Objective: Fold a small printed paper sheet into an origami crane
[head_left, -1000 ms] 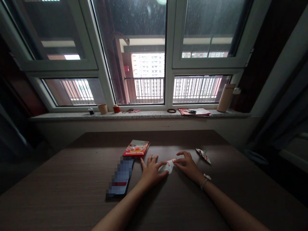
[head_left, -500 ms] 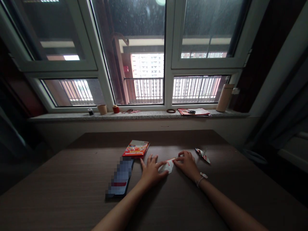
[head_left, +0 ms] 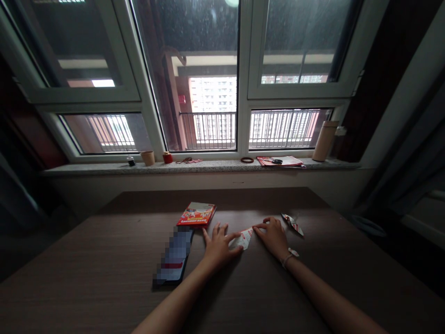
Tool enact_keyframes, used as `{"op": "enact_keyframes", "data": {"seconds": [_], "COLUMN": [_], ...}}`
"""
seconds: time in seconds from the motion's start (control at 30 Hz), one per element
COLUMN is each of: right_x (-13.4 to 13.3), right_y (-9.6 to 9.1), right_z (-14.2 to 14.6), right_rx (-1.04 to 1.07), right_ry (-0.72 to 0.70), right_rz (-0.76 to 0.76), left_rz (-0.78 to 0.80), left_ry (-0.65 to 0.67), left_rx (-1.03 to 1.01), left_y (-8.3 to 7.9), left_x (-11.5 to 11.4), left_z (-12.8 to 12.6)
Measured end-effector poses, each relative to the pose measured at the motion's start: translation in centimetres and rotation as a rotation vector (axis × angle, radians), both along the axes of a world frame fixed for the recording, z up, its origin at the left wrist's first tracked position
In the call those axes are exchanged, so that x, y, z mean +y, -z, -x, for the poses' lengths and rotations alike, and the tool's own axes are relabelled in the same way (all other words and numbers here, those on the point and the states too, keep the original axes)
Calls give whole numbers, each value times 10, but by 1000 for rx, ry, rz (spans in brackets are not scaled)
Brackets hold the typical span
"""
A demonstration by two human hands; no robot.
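Observation:
A small folded piece of white paper with red print (head_left: 244, 238) lies on the table between my hands. Spread out over its left part is my left hand (head_left: 219, 246), with thumb and index finger resting on the paper and the other fingers fanned toward the back. My right hand (head_left: 273, 235) has its fingertips pinched together at the paper's upper right corner. Just beyond that hand, to the right, sits another folded paper piece (head_left: 293, 225) with pointed ends. A bracelet with a pale ornament (head_left: 293, 252) circles my right wrist.
A phone (head_left: 175, 257), partly pixelated, lies left of my left hand. Behind it is a red and white printed booklet (head_left: 197, 215). The windowsill (head_left: 215, 168) holds a paper cup (head_left: 148, 158), scissors (head_left: 277, 161) on printed sheets, and a tan bottle (head_left: 325, 141).
My right hand has shifted slightly to the right along the paper's upper corner, and more of the paper shows. The left hand stays where it was.

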State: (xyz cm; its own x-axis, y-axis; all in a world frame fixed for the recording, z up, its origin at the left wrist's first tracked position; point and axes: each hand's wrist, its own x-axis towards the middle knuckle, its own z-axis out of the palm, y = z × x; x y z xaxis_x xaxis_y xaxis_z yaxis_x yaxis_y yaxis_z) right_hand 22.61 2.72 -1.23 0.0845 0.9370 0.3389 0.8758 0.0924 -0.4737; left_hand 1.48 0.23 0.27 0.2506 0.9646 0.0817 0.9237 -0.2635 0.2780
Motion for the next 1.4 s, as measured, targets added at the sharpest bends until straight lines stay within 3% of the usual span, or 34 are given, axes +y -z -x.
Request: {"op": "enact_keyframes", "data": {"seconds": [0.47, 1.0, 1.3, 1.4], "right_x": [-7, -19, -20, -21], "right_y": [0, 2, 7, 0], "right_z": [6, 4, 0, -1], "right_rx": [-138, -180, -43, 73], "right_ry": [-39, -176, -226, -336], "right_rz": [-108, 102, 31, -30], "left_rz": [-11, -26, -9, -17], "left_ry": [-2, -2, -6, 3], "left_rx": [14, 12, 39, 30], "left_y": [2, 4, -1, 0], "left_x": [0, 0, -2, -2], "left_z": [0, 0, 0, 0]}}
